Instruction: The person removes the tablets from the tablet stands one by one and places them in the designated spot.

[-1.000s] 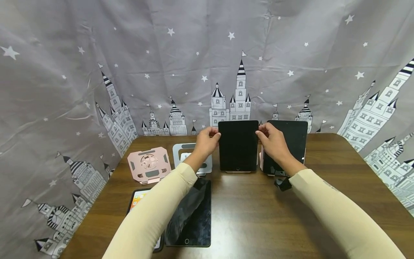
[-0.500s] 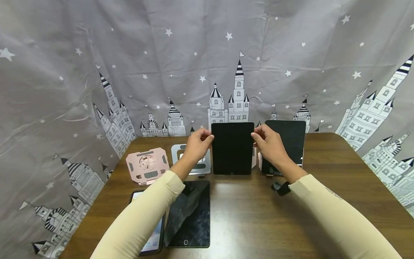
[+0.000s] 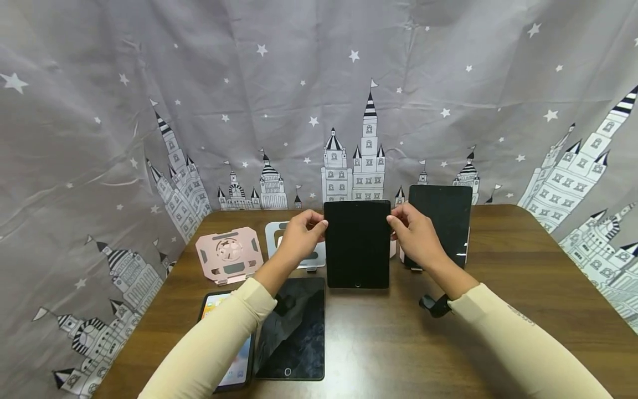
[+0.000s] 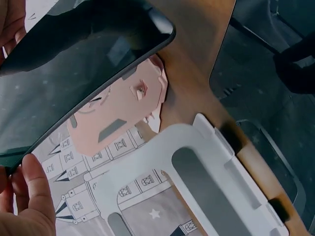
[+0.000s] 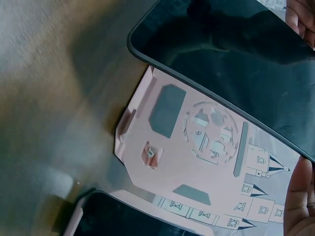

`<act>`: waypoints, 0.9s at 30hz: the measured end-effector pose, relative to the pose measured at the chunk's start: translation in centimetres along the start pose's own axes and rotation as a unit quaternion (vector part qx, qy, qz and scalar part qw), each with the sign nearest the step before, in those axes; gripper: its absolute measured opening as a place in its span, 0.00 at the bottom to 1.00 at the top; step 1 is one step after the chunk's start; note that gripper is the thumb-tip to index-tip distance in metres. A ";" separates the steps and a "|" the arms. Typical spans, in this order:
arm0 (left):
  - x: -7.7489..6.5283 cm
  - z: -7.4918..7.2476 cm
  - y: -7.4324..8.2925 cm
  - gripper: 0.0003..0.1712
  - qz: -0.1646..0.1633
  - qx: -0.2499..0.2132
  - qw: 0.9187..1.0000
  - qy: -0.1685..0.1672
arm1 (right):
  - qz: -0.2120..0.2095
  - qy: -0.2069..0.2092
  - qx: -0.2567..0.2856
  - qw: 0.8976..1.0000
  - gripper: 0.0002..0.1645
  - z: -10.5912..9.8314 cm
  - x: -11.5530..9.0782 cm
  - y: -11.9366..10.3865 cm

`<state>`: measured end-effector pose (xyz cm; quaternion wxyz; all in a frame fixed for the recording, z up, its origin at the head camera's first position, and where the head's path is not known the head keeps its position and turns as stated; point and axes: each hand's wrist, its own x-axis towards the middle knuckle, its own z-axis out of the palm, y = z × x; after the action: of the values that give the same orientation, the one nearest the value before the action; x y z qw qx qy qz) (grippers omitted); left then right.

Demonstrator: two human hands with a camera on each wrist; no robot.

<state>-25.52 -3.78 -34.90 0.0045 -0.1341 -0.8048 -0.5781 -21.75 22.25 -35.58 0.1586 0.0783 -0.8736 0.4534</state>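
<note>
Between both hands a black tablet (image 3: 357,244) is held upright, its screen toward me. My left hand (image 3: 302,238) pinches its left edge near the top, and my right hand (image 3: 416,233) pinches the right edge at about the same height. Behind it stands a pink tablet stand (image 5: 197,142), mostly hidden in the head view; the right wrist view shows the tablet apart from the stand's lower lip. A white-grey stand (image 4: 182,147) is just left of the held tablet. Another black tablet (image 3: 446,221) leans on a stand to the right.
A pink stand (image 3: 229,254) sits at the table's left. Lying flat in front are a dark tablet (image 3: 294,338) and a tablet with a lit screen (image 3: 239,360), partly under my left sleeve. A grey castle-print curtain (image 3: 279,111) hangs behind the wooden table (image 3: 518,277).
The held tablet has come off the stand behind it, moving left, then lower and toward me. Both hands have moved with it, keeping their pinch on its edges.
</note>
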 end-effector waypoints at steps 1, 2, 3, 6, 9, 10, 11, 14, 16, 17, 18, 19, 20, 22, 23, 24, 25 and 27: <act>-0.2 0.0 0.0 0.06 -0.002 -0.001 1.000 -0.003 | 0.005 -0.002 -0.001 1.000 0.10 0.0 -0.2 0.0; -0.4 0.1 -0.1 0.07 -0.003 -0.004 1.000 -0.006 | 0.009 -0.003 -0.003 1.000 0.11 0.0 -0.4 0.0; -0.5 0.2 -0.2 0.07 -0.004 -0.004 1.000 -0.008 | 0.015 -0.004 -0.006 1.000 0.10 0.0 -0.5 0.0; -0.9 0.4 -0.3 0.07 -0.006 -0.004 1.000 -0.017 | 0.029 -0.008 -0.009 1.000 0.10 0.0 -1.0 0.1; -1.2 0.6 -0.6 0.06 -0.001 0.002 1.000 -0.021 | 0.038 -0.010 -0.007 0.999 0.10 0.1 -1.4 0.2; -1.3 0.7 -0.7 0.06 0.000 0.002 1.000 -0.024 | 0.042 -0.011 -0.004 0.999 0.09 0.1 -1.6 0.3; -1.3 0.7 -0.8 0.06 -0.002 0.002 1.000 -0.025 | 0.045 -0.012 -0.002 0.999 0.09 0.2 -1.8 0.4; -1.6 0.9 -1.3 0.05 -0.014 0.008 0.999 -0.029 | 0.059 -0.020 0.009 0.998 0.08 0.4 -2.4 0.6; -1.8 1.0 -1.6 0.05 -0.023 0.013 0.999 -0.035 | 0.068 -0.023 0.011 0.997 0.07 0.5 -2.7 0.8; -1.9 1.1 -1.7 0.05 -0.028 0.014 0.999 -0.036 | 0.071 -0.024 0.012 0.997 0.07 0.5 -2.9 0.8; -2.0 1.2 -1.7 0.06 -0.032 0.014 0.999 -0.039 | 0.072 -0.025 0.011 0.997 0.07 0.6 -3.1 0.9; -2.1 1.2 -1.8 0.06 -0.035 0.014 0.998 -0.041 | 0.073 -0.026 0.009 0.997 0.06 0.6 -3.2 0.9; -2.3 1.3 -1.8 0.05 -0.039 0.010 0.998 -0.043 | 0.074 -0.026 0.008 0.997 0.06 0.6 -3.3 1.0; -2.4 1.4 -2.0 0.05 -0.046 0.000 0.998 -0.045 | 0.075 -0.030 0.006 0.997 0.06 0.5 -3.5 1.1; -2.5 1.5 -2.0 0.05 -0.047 -0.004 0.998 -0.046 | 0.075 -0.032 0.005 0.997 0.06 0.6 -3.6 1.1; -2.6 1.5 -2.1 0.05 -0.050 -0.008 0.998 -0.047 | 0.075 -0.035 0.004 0.997 0.06 0.6 -3.7 1.1; -2.7 1.6 -2.2 0.05 -0.051 -0.012 0.997 -0.049 | 0.076 -0.038 0.004 0.996 0.06 0.6 -3.7 1.2; -2.8 1.7 -2.3 0.05 -0.053 -0.017 0.997 -0.051 | 0.079 -0.042 0.002 0.996 0.05 0.6 -3.9 1.2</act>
<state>-23.08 -3.48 -38.09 -0.0689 -0.1205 -0.8003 -0.5833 -18.58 22.47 -38.17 0.0850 0.0281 -0.8818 0.4630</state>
